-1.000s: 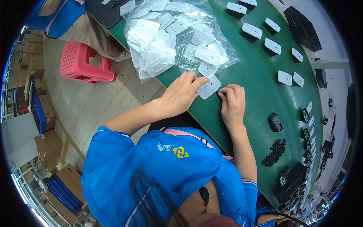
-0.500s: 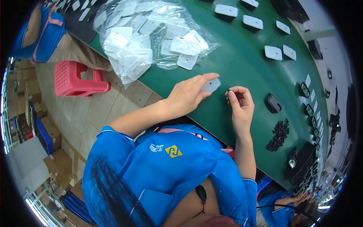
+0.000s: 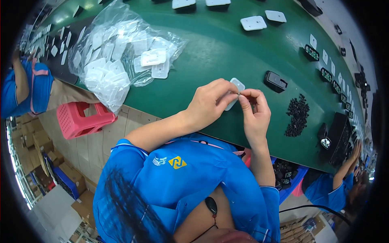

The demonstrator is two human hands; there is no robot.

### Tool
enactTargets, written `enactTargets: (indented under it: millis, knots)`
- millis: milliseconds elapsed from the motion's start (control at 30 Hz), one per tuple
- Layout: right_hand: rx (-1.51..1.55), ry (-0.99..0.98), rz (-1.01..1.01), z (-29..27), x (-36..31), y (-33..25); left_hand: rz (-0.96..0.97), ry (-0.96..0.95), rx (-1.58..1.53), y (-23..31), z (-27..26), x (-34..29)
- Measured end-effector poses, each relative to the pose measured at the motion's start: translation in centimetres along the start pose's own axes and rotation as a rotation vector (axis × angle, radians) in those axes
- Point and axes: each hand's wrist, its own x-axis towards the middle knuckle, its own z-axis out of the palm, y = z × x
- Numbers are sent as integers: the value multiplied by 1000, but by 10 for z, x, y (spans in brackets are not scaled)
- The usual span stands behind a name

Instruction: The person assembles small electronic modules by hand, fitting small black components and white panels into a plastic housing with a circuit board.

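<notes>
My left hand is closed on a small white plastic plate, a rounded rectangle that shows above and below the fingers. My right hand meets it from the right, thumb and index finger pinched against the left fingertips over the plate. Whatever small piece sits in that pinch is hidden by the fingers. Beyond the right hand lies a black rectangular housing with a recess at one end. To its right a pile of tiny black parts is spread on the green table.
A clear plastic bag full of white plates lies at the left table edge. More white plates stand along the far side. A black box is at right, a red stool at left. Co-workers sit at both sides.
My hands, apart before, have come together over the white plate. The small dark piece seen in my right fingertips is now hidden. The whole view has shifted and turned.
</notes>
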Motion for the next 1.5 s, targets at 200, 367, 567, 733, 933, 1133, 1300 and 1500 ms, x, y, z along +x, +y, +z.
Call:
enactTargets:
  millis: [200,367,567,733,933,1133,1300,1500]
  knots:
    - [-333,13,-286,-16,3,-4,-455,-80,-517,7,11,1]
    - [-237,94,-189,-21,2,1,-140,-34,-100,-18,7,4]
    - [18,157,-66,-19,-5,0,51,31,250,-6,-7,16]
    - [-76,94,-92,-10,-8,-2,-498,-78,-525,-8,2,8]
    - [-140,100,-75,-2,-4,3,-518,-115,-584,3,8,2]
    - [74,164,97,1,-8,-3,-391,-95,-625,1,15,-1]
    - [114,170,87,0,-9,-9,-35,-9,-297,3,19,2]
    - [163,241,44,-3,-16,-5,5,-21,-294,0,29,6]
